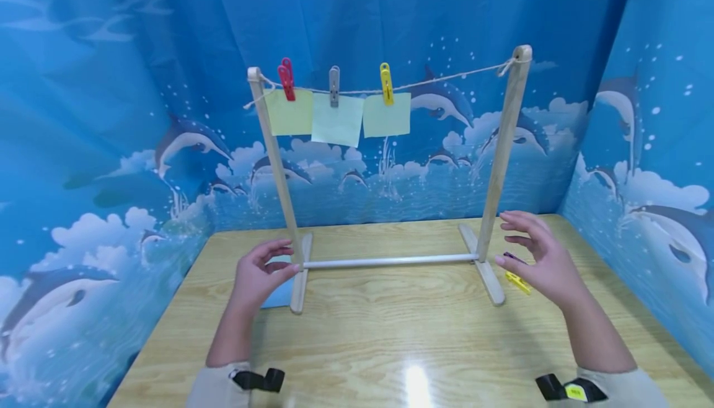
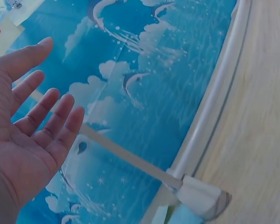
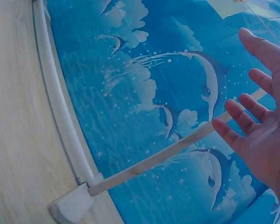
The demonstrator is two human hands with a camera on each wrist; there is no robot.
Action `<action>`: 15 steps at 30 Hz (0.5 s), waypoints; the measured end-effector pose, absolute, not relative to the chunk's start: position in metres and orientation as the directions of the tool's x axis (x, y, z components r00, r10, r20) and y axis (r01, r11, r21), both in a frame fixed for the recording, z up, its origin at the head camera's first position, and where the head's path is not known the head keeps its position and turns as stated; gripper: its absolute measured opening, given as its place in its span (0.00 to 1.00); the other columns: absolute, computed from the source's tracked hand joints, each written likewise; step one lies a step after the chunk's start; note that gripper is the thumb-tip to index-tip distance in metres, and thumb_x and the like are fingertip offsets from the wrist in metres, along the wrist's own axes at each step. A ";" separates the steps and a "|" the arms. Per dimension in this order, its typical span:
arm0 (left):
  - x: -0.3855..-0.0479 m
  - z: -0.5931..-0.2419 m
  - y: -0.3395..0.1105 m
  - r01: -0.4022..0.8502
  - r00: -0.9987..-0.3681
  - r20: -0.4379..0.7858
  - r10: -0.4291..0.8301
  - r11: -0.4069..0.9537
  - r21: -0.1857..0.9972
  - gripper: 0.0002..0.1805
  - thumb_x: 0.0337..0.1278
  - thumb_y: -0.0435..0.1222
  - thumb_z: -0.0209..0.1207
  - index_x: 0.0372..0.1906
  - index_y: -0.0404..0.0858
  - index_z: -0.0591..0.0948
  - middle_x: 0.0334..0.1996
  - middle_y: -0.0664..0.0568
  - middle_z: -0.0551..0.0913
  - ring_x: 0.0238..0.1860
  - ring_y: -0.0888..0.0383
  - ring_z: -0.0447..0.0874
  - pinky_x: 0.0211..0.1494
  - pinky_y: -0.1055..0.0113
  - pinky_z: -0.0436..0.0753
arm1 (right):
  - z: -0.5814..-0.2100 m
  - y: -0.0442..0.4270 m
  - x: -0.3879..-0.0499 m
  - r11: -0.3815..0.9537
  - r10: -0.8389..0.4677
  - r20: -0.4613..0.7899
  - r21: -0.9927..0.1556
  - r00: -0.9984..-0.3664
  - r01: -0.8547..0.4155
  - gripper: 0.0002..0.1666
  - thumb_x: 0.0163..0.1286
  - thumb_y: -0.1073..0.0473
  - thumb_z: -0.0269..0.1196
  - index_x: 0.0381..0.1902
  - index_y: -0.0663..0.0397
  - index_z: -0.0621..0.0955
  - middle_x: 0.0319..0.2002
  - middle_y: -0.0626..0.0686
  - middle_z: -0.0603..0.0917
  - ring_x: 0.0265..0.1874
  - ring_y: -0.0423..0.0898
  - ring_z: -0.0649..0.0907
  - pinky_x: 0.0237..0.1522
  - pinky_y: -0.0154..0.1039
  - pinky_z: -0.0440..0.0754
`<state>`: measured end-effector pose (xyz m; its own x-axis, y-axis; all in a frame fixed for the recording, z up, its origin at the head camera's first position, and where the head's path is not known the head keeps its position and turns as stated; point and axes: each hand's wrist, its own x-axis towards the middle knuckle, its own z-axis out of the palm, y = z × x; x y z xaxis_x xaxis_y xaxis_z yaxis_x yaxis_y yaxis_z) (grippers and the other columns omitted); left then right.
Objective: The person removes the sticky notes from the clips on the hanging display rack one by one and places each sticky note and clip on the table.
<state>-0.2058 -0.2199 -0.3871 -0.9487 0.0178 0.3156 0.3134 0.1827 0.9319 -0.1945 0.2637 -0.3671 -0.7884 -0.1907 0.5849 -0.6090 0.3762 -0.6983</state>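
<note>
A wooden rack with two posts carries a string (image 1: 440, 79). Three sticky notes hang from it in a row: a yellow one (image 1: 292, 113) under a red clothespin (image 1: 287, 79), a pale green one (image 1: 337, 121) under a grey clothespin (image 1: 334, 85), and another pale green one (image 1: 387, 116) under a yellow clothespin (image 1: 387, 84). My left hand (image 1: 262, 276) is beside the left post (image 1: 277, 166), fingers loosely bent and holding nothing. Beside the right post (image 1: 504, 154), my right hand (image 1: 543, 262) is likewise bare, its palm showing in the right wrist view.
A blue paper stack (image 1: 277, 296) lies by the rack's left foot, partly behind my left hand. On the right, a loose yellow clothespin (image 1: 519, 283) and a dark one lie partly hidden by my right hand. A white crossbar (image 1: 390, 261) joins the posts low down. Dolphin-printed curtains surround the wooden table (image 1: 357, 346).
</note>
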 end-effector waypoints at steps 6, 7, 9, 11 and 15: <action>-0.211 -0.376 -0.210 0.337 -0.941 0.338 0.029 0.178 0.924 0.26 0.52 0.27 0.69 0.58 0.32 0.78 0.54 0.42 0.79 0.51 0.54 0.81 0.50 0.67 0.84 | -0.355 0.255 -0.201 0.339 -0.216 0.633 -0.665 -0.744 -0.665 0.42 0.53 0.84 0.65 0.67 0.65 0.69 0.64 0.48 0.67 0.57 0.39 0.73 0.56 0.25 0.74; -0.212 -0.374 -0.208 0.348 -0.937 0.347 0.034 0.175 0.921 0.25 0.52 0.26 0.69 0.58 0.32 0.78 0.54 0.43 0.79 0.51 0.54 0.81 0.50 0.66 0.84 | -0.352 0.254 -0.202 0.337 -0.222 0.636 -0.661 -0.739 -0.670 0.42 0.53 0.84 0.66 0.67 0.65 0.69 0.64 0.48 0.67 0.57 0.39 0.73 0.56 0.25 0.74; -0.214 -0.371 -0.204 0.367 -0.930 0.364 0.049 0.173 0.914 0.25 0.52 0.27 0.69 0.57 0.33 0.79 0.54 0.44 0.79 0.51 0.55 0.81 0.50 0.66 0.84 | -0.348 0.251 -0.204 0.338 -0.235 0.646 -0.647 -0.726 -0.684 0.42 0.52 0.84 0.66 0.67 0.65 0.69 0.63 0.49 0.68 0.57 0.38 0.73 0.57 0.26 0.74; -0.216 -0.370 -0.201 0.390 -0.921 0.383 0.074 0.173 0.905 0.25 0.52 0.28 0.69 0.57 0.33 0.79 0.56 0.42 0.77 0.51 0.55 0.80 0.50 0.65 0.84 | -0.344 0.249 -0.206 0.338 -0.252 0.660 -0.625 -0.707 -0.704 0.43 0.51 0.85 0.66 0.66 0.66 0.70 0.62 0.49 0.69 0.57 0.39 0.74 0.57 0.26 0.74; -0.218 -0.367 -0.194 0.424 -0.905 0.411 0.109 0.178 0.888 0.25 0.51 0.29 0.70 0.56 0.34 0.80 0.59 0.41 0.75 0.52 0.53 0.80 0.49 0.64 0.85 | -0.336 0.245 -0.212 0.325 -0.297 0.695 -0.571 -0.654 -0.754 0.44 0.47 0.86 0.68 0.65 0.67 0.71 0.62 0.52 0.70 0.57 0.41 0.75 0.56 0.27 0.75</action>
<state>-0.2183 -0.1940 -0.3666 -0.9053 0.1087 0.4106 0.4241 0.1776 0.8880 -0.2117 0.2455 -0.3364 -0.6544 -0.2974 0.6952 -0.7540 0.3254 -0.5706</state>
